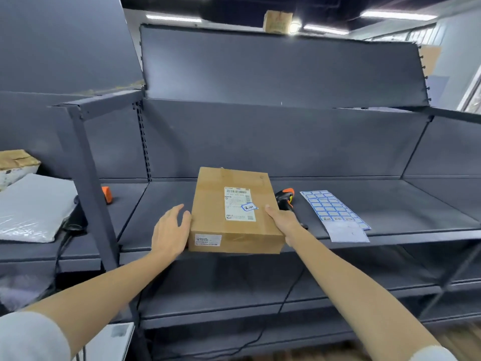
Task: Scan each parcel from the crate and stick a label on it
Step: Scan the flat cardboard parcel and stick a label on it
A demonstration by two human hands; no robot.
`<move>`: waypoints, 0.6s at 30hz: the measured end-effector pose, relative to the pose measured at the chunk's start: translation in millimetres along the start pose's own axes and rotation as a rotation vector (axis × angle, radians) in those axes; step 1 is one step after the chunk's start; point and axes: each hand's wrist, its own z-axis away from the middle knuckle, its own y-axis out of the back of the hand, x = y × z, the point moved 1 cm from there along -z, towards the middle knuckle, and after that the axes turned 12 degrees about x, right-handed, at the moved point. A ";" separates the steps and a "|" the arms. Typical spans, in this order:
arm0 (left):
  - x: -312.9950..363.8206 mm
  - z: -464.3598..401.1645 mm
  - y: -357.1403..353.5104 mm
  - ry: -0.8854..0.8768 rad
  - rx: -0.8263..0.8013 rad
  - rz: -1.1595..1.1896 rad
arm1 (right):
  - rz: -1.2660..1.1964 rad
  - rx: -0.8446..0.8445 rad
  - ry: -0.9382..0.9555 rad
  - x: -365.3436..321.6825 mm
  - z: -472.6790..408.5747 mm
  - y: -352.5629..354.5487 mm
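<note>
Big dark shelf (pixel 364 204) across the whole view, with the brown parcel (pixel 216 217) lying flat near its front edge, in the middle. Stiff cardboard box with flat sides and sharp corners, so likely firm to hold and not squashy. Probably light, since only fingertips sit on it, but that is a guess. Smooth card and tape on top, maybe a bit slippery, so best taken by the two long sides, one hand each. Already wearing a white shipping sticker (pixel 240 204) and a small blue label (pixel 249 207) on top. Left hand (pixel 170 230) flat against the left side of the parcel, fingers straight and spread, a wide grip just touching, not wrapped round. Right hand (pixel 282 220) on the right edge, thumb on top and fingers tucked under out of sight, a narrow grip pinching the parcel. Just right of the parcel, a black and orange scanner (pixel 285 198), partly hidden. Further right, a sheet of blue labels (pixel 330 209).
</note>
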 end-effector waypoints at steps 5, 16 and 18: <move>7.5 28.6 2.7 -0.008 0.003 0.082 | 0.012 0.039 0.048 5.5 24.9 37.2; 65.8 133.4 -23.1 -0.041 -0.084 0.136 | -0.017 0.128 0.059 49.2 78.3 176.1; 82.9 162.1 -33.3 -0.031 -0.090 0.161 | 0.002 0.162 0.054 64.1 86.9 209.9</move>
